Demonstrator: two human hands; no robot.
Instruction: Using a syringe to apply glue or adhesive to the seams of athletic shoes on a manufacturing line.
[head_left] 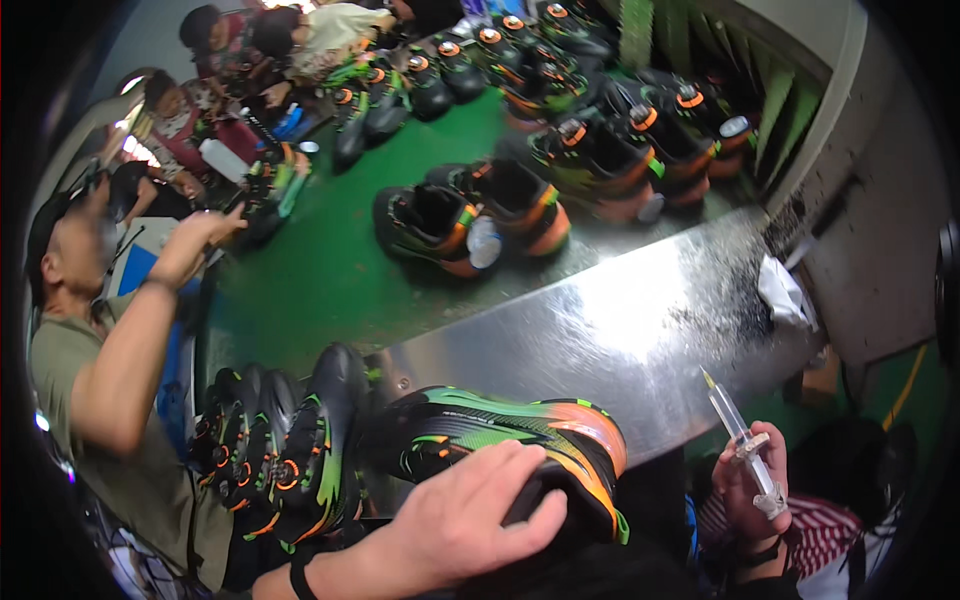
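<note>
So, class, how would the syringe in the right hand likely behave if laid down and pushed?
The syringe looks slim and see-through, so it is probably light and stiff. Its round barrel might roll, though the wider flange would probably check that. The thin tip could bend if knocked.

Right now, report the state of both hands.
Left hand: closed, holding a black, green and orange shoe.
Right hand: closed, holding a clear, tubular syringe.
</note>
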